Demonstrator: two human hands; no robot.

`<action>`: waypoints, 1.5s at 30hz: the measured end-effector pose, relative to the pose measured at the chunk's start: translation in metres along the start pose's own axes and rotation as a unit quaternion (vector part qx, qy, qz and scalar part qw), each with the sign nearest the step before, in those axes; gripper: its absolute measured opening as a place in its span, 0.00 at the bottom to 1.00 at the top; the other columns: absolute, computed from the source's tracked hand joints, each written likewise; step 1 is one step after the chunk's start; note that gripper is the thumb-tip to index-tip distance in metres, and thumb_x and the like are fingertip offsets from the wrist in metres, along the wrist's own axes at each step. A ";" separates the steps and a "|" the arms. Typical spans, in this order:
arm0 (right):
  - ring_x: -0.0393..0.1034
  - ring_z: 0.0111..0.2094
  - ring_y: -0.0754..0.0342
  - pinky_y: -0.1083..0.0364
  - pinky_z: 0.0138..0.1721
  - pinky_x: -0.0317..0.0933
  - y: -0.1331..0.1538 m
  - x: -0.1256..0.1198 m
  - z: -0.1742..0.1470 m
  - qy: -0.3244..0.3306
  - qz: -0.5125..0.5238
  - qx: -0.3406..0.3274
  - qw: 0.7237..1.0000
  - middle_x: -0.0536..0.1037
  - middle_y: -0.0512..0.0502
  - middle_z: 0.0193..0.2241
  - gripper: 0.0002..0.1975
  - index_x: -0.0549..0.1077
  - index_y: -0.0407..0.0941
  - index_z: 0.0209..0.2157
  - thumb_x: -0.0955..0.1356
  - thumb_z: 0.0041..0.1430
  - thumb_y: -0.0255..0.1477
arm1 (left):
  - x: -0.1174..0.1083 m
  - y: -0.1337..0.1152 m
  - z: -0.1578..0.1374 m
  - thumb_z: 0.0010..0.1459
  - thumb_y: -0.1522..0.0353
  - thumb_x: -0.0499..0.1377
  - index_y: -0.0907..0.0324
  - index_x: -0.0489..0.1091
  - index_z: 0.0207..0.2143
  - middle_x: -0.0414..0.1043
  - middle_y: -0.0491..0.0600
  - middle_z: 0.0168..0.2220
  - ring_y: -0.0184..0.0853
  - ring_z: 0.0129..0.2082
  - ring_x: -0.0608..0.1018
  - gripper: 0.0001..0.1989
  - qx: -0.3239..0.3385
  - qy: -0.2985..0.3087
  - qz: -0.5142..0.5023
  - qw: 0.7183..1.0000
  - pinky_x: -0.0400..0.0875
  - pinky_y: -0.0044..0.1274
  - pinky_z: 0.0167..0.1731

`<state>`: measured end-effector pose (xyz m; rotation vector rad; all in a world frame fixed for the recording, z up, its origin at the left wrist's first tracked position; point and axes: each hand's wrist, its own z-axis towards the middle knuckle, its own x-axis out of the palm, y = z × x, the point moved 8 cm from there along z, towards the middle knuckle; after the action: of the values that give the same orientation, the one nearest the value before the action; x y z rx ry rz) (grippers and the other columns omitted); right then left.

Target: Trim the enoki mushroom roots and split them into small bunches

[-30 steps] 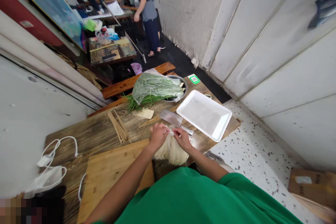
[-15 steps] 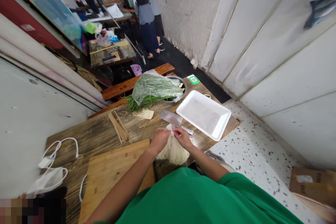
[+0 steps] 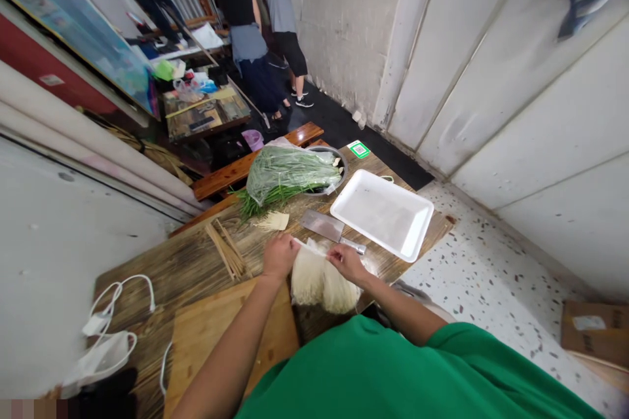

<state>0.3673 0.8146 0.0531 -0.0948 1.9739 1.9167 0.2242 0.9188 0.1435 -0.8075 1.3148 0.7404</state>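
A clear plastic bag [image 3: 313, 247] of pale, thin-stemmed enoki mushrooms [image 3: 324, 285] lies at the table edge, close to my body. My left hand [image 3: 279, 256] pinches the left end of the bag's top, and my right hand [image 3: 348, 263] pinches it farther right, so the plastic is stretched between them. Just beyond is a cleaver [image 3: 322, 224], its handle passing behind my right hand. A cream-coloured, fan-like piece [image 3: 275, 220] rests near the blade. To the left of my left hand lie several thin wooden sticks [image 3: 226, 252].
Beyond the cleaver stands a white tray [image 3: 381, 213]. Bagged green chives [image 3: 292, 173] rest on a metal bowl [image 3: 345, 167]. A wooden cutting board [image 3: 221, 327] lies by my left forearm, with white cables [image 3: 111, 304] farther left. Two people [image 3: 260, 33] stand in the background.
My hands have moved apart, my left going leftward, and the bag's gathered top is now spread wide. The person in grey in the background shows more fully beside the other person.
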 end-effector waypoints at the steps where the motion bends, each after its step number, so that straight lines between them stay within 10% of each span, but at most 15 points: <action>1: 0.63 0.27 0.56 0.57 0.32 0.56 -0.001 0.000 0.001 0.002 0.007 0.000 1.000 0.72 0.49 0.25 0.02 0.72 0.43 0.26 0.66 0.50 0.26 | -0.002 0.005 0.001 0.55 0.69 0.49 0.60 0.70 0.27 0.71 0.51 0.28 0.35 0.31 0.71 0.11 -0.016 0.005 -0.028 0.999 0.61 0.25 0.33; 11: 0.63 0.29 0.58 0.59 0.31 0.59 -0.006 -0.001 -0.007 0.056 0.098 0.002 0.994 0.70 0.50 0.27 0.12 0.67 0.42 0.32 0.62 0.58 0.37 | 0.020 -0.065 -0.021 0.52 0.65 0.54 0.58 0.70 0.33 0.71 0.51 0.37 0.40 0.42 0.69 0.09 0.111 0.088 -0.083 0.986 0.59 0.32 0.43; 19: 0.65 0.32 0.55 0.55 0.36 0.60 -0.005 -0.054 -0.030 0.053 0.032 0.012 0.998 0.72 0.46 0.32 0.16 0.71 0.43 0.39 0.65 0.54 0.40 | 0.006 -0.034 -0.033 0.52 0.74 0.48 0.60 0.69 0.40 0.69 0.53 0.44 0.36 0.45 0.69 0.15 0.053 0.005 -0.140 0.989 0.62 0.29 0.47; 24: 0.64 0.42 0.50 0.49 0.48 0.54 0.020 -0.050 -0.026 0.064 -0.008 -0.029 0.997 0.73 0.43 0.36 0.12 0.74 0.43 0.33 0.69 0.48 0.35 | -0.016 -0.020 -0.048 0.52 0.75 0.47 0.60 0.70 0.35 0.73 0.52 0.37 0.35 0.40 0.73 0.14 0.038 -0.070 -0.195 0.978 0.65 0.28 0.45; 28: 0.67 0.36 0.55 0.55 0.40 0.60 0.033 -0.047 -0.028 0.098 0.011 -0.035 0.995 0.74 0.46 0.33 0.07 0.71 0.42 0.31 0.64 0.54 0.30 | -0.048 0.003 -0.057 0.49 0.74 0.49 0.59 0.67 0.26 0.72 0.49 0.31 0.33 0.34 0.73 0.08 -0.033 -0.143 -0.266 0.953 0.67 0.25 0.40; 35: 0.68 0.33 0.53 0.55 0.38 0.61 0.048 -0.070 -0.050 0.145 -0.084 -0.021 0.986 0.75 0.45 0.36 0.14 0.72 0.43 0.41 0.65 0.53 0.31 | -0.028 0.018 -0.074 0.50 0.69 0.53 0.61 0.62 0.49 0.70 0.42 0.23 0.29 0.20 0.68 0.22 -0.160 -0.012 -0.413 0.896 0.63 0.20 0.23; 41: 0.69 0.38 0.53 0.55 0.41 0.59 0.098 -0.040 -0.060 0.218 -0.182 -0.150 0.947 0.76 0.45 0.36 0.15 0.75 0.46 0.28 0.61 0.59 0.38 | -0.044 -0.014 -0.072 0.55 0.67 0.50 0.59 0.59 0.55 0.73 0.48 0.33 0.32 0.28 0.72 0.23 -0.064 0.000 -0.308 0.949 0.67 0.24 0.33; 45: 0.70 0.28 0.53 0.56 0.32 0.59 0.064 -0.023 -0.059 0.249 -0.376 -0.080 0.889 0.77 0.43 0.27 0.16 0.74 0.43 0.29 0.58 0.62 0.32 | -0.072 -0.044 -0.064 0.55 0.70 0.50 0.60 0.65 0.50 0.62 0.58 0.52 0.45 0.51 0.65 0.19 0.040 -0.059 -0.147 0.987 0.59 0.38 0.50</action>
<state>0.3556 0.7566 0.1211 -1.3059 1.6496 1.5845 0.2196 0.8398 0.2138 -0.8569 1.0825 0.4902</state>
